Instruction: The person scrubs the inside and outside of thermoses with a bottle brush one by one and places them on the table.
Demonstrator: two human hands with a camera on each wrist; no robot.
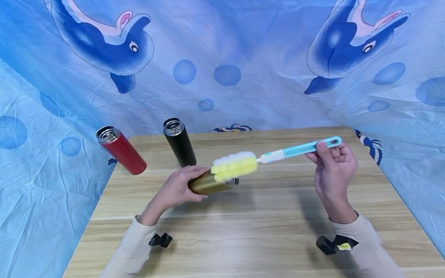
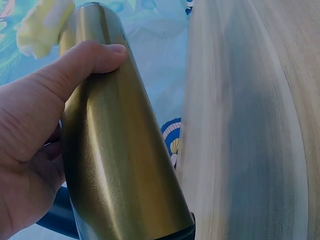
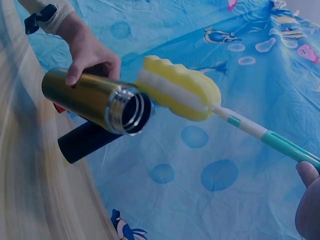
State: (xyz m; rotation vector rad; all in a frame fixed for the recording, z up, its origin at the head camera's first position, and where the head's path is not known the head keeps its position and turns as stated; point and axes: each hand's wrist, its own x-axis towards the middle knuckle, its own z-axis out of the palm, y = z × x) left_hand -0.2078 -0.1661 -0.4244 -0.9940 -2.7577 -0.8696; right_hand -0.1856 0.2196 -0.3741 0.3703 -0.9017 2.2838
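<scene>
Gripping the gold bottle [image 1: 208, 186] above the tabletop [image 1: 243, 239], the left hand [image 1: 177, 186] leaves its mouth [image 3: 135, 113] uncovered. The right hand [image 1: 335, 166] pinches the brush handle [image 1: 299, 149], probably for reach, with the sponge [image 1: 235, 166] near the bottle.

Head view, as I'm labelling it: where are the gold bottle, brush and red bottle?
Gold bottle [image 1: 206, 185], head view, mid-body.
Brush [image 1: 274, 156], head view, white handle section.
Red bottle [image 1: 124, 152], head view, mid-body.

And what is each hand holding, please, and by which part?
Left hand: the gold bottle, round its body. Right hand: the brush, by its handle, near the end.
</scene>
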